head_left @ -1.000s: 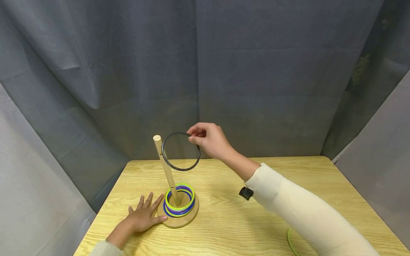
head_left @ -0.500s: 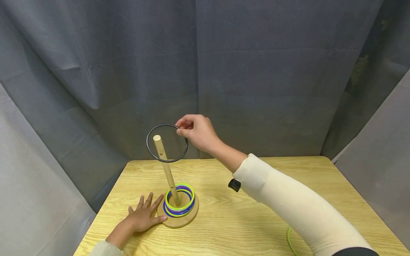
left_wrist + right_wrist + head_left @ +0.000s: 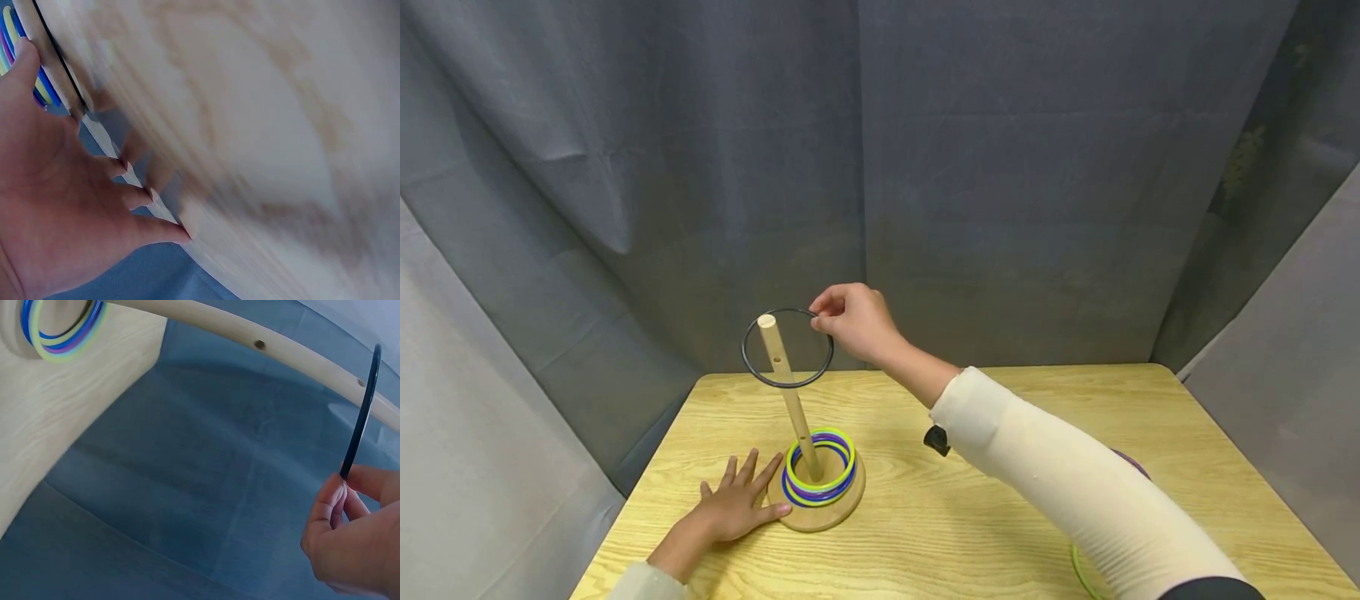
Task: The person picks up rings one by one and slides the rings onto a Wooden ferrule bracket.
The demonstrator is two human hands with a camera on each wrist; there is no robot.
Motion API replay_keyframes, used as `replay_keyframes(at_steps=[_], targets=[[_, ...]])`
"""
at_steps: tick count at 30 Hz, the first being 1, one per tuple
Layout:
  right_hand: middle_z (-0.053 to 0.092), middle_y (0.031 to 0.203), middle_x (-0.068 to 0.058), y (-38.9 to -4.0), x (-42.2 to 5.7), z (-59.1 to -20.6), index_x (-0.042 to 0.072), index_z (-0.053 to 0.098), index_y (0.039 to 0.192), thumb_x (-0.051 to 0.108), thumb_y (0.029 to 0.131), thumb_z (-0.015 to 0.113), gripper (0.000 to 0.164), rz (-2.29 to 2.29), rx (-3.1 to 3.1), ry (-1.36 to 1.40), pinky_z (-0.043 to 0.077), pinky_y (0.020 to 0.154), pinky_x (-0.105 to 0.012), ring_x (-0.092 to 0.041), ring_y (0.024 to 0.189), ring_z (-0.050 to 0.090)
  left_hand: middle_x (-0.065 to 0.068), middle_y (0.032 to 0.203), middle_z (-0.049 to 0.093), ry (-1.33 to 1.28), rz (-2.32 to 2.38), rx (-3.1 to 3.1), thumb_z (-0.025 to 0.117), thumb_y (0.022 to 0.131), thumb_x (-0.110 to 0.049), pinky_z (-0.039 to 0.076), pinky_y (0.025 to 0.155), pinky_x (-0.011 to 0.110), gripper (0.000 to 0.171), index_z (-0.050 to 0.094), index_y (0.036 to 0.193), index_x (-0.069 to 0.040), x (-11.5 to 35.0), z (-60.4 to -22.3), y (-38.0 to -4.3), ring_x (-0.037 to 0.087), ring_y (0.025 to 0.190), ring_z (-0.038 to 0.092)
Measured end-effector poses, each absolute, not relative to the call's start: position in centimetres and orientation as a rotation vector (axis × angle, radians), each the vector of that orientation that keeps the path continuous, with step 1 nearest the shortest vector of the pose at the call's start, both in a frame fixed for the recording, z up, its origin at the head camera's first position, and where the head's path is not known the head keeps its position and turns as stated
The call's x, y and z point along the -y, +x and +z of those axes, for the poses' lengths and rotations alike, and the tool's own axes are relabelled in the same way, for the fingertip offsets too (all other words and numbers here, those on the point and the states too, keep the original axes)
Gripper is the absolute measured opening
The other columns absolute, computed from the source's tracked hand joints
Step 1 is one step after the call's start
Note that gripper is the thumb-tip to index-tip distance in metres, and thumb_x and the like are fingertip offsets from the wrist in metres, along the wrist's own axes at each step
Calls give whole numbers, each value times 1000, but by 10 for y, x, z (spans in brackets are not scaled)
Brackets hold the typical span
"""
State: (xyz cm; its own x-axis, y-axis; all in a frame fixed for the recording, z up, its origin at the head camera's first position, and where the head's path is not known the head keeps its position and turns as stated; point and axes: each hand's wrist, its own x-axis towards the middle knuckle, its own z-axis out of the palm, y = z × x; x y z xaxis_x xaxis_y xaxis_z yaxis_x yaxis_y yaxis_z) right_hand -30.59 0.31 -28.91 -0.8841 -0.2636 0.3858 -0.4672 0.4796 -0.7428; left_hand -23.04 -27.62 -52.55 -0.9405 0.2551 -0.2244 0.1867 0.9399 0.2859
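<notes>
My right hand point(image 3: 857, 325) pinches the edge of a black ring point(image 3: 363, 417) between thumb and fingers. In the head view the ring is tilted at the upper end of a wooden peg point(image 3: 793, 406), its near rim crossing in front of the peg and its far rim behind the tip. The peg rises from a round wooden base point(image 3: 812, 522). Around its foot lie several stacked rings point(image 3: 850, 479) in blue, purple and yellow-green. My left hand point(image 3: 735, 508) rests on the table with fingers spread, its thumb and index finger on the base's left edge.
On the right of the wooden table point(image 3: 940, 517), a green ring point(image 3: 1077, 568) and a purple ring point(image 3: 1132, 463) show partly from behind the right sleeve point(image 3: 1075, 479). Grey curtains point(image 3: 1000, 183) hang behind the table's far edge.
My right hand has carried the black ring left, from beside the peg to its top, then slightly down. A bit of purple ring now shows past the sleeve. My left hand has stayed put.
</notes>
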Motion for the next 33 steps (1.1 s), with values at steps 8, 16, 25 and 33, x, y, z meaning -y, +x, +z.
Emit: replay_keyframes(at_steps=[8,16,25,33], targets=[[72,81,3,-310,-2,-316,9,79,97,12,91,79,6,1338,2576,597,51,72,-31,-14,77,65,25,171,9,320,391,-2830,52,95,-75,5,100,92,90,22,166,-28,275,-524,-229,59,152,4],[71,79,3,-311,-1,-347,9,78,95,11,91,78,4,1347,2631,555,51,70,-30,-13,75,63,25,170,10,326,382,-2840,51,94,-76,6,100,92,91,22,166,-28,276,-525,-229,59,152,5],[71,81,4,-313,-1,-385,10,79,95,11,91,77,4,1356,2695,466,53,74,-32,-13,77,64,25,170,10,324,381,-2840,51,94,-76,6,100,92,90,22,166,-29,276,-525,-229,59,152,5],[70,80,3,-312,-1,-423,10,77,92,11,89,78,3,1379,2743,382,52,69,-30,-13,75,63,24,171,10,319,379,-2838,50,94,-76,6,100,92,90,21,166,-30,277,-526,-228,58,153,5]])
